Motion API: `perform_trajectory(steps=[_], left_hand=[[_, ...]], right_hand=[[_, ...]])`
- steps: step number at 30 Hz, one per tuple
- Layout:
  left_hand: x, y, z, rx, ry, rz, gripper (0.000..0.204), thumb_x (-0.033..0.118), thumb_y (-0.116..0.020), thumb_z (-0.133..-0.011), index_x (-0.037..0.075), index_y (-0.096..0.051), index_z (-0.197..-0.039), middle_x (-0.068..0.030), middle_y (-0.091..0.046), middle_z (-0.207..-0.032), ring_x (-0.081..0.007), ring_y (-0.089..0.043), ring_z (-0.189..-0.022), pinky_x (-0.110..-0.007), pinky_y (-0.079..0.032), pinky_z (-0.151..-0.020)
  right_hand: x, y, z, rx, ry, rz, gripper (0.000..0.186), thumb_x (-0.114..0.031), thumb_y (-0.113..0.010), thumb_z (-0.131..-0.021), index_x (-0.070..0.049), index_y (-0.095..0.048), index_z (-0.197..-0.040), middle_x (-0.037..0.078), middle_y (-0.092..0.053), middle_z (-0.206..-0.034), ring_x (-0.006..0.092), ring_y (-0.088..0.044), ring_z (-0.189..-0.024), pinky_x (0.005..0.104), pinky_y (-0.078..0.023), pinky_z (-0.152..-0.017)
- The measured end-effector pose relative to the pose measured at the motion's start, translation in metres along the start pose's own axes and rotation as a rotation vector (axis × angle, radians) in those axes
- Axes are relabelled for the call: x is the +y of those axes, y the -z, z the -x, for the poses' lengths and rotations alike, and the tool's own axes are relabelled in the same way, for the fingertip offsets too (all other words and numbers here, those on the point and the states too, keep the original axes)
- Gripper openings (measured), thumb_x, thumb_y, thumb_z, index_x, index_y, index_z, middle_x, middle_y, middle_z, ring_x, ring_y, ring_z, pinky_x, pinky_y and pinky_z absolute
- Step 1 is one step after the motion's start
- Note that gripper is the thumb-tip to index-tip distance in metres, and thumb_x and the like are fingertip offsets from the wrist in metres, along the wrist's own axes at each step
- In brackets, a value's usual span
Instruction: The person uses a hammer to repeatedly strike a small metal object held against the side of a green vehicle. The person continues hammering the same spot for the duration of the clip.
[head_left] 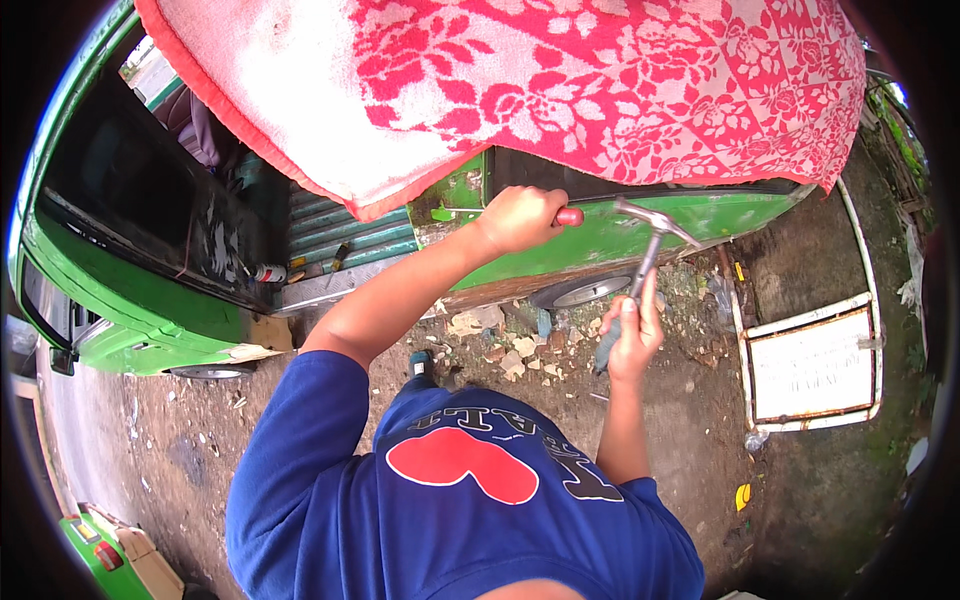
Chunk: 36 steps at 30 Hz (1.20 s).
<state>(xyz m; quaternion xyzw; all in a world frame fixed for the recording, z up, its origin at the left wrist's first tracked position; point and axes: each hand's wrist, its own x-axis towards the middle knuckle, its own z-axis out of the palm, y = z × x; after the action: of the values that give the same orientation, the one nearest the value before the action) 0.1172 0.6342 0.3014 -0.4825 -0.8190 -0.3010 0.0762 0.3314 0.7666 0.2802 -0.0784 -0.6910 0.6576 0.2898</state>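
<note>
My left hand [522, 218] is closed around a screwdriver, whose red handle end [570, 216] sticks out on the right side of the fist. A thin shaft shows left of the fist, by the green body panel [450, 222] at the edge of the vehicle's doorway; I cannot tell if its tip touches. In my right hand [632, 338] is a claw hammer, gripped by its grey handle. The metal hammer head [655, 218] is raised to the right of the screwdriver handle, apart from it.
A red and white floral blanket [600, 90] drapes over the green vehicle [600, 240]. Its open doorway shows a ribbed floor [345, 225]. Broken rubble [520, 350] lies near the wheel [590, 290]. A rusty white frame [810, 365] stands right; another green vehicle [105, 555] is lower left.
</note>
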Motion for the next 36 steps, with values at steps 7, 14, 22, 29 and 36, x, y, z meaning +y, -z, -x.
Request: perform_trajectory(steps=[7, 14, 22, 29, 36], left_hand=[[0.001, 0.007, -0.003, -0.011, 0.020, -0.005, 0.019, 0.024, -0.064, -0.082, 0.006, -0.060, -0.085, -0.0188, -0.067, -0.081, -0.0379, -0.066, -0.074, -0.049, -0.053, -0.067], [-0.017, 0.000, 0.022, 0.085, 0.042, 0.014, 0.018, 0.025, -0.064, -0.082, 0.007, -0.061, -0.084, -0.0176, -0.064, -0.068, -0.0380, -0.065, -0.066, -0.048, -0.054, -0.063], [0.001, 0.011, 0.045, 0.206, -0.187, 0.034, 0.024, 0.025, -0.066, -0.080, 0.008, -0.051, -0.070, -0.0114, -0.060, -0.061, -0.0327, -0.063, -0.056, -0.044, -0.050, -0.050], [0.005, 0.021, 0.044, 0.193, -0.252, 0.078, 0.027, 0.027, -0.067, -0.080, 0.008, -0.051, -0.070, -0.0103, -0.058, -0.061, -0.0338, -0.062, -0.057, -0.046, -0.049, -0.050], [0.010, 0.024, 0.037, 0.148, -0.244, 0.072, 0.026, 0.027, -0.067, -0.080, 0.008, -0.052, -0.069, -0.0110, -0.058, -0.060, -0.0343, -0.061, -0.056, -0.045, -0.049, -0.050]], right_hand=[[-0.002, 0.003, -0.005, 0.073, 0.062, -0.028, 0.052, -0.009, -0.052, -0.100, -0.006, -0.037, -0.149, 0.000, -0.052, -0.075, 0.0067, -0.047, -0.061, 0.0219, -0.043, -0.055], [0.001, 0.001, 0.002, 0.014, 0.009, -0.041, 0.051, -0.010, -0.051, -0.100, -0.004, -0.036, -0.149, 0.003, -0.055, -0.079, 0.0081, -0.051, -0.062, 0.0233, -0.046, -0.055], [-0.004, -0.005, 0.003, 0.044, -0.033, -0.116, 0.052, -0.008, -0.049, -0.100, -0.003, -0.034, -0.149, 0.005, -0.054, -0.080, 0.0096, -0.051, -0.065, 0.0245, -0.048, -0.056], [0.009, -0.005, 0.012, 0.028, -0.062, -0.127, 0.058, -0.010, -0.052, -0.099, -0.005, -0.029, -0.152, 0.005, -0.053, -0.081, 0.0101, -0.051, -0.063, 0.0245, -0.048, -0.053], [0.007, 0.000, 0.019, 0.064, -0.076, -0.147, 0.058, -0.010, -0.052, -0.099, -0.005, -0.029, -0.151, 0.006, -0.054, -0.080, 0.0098, -0.051, -0.062, 0.0237, -0.047, -0.053]])
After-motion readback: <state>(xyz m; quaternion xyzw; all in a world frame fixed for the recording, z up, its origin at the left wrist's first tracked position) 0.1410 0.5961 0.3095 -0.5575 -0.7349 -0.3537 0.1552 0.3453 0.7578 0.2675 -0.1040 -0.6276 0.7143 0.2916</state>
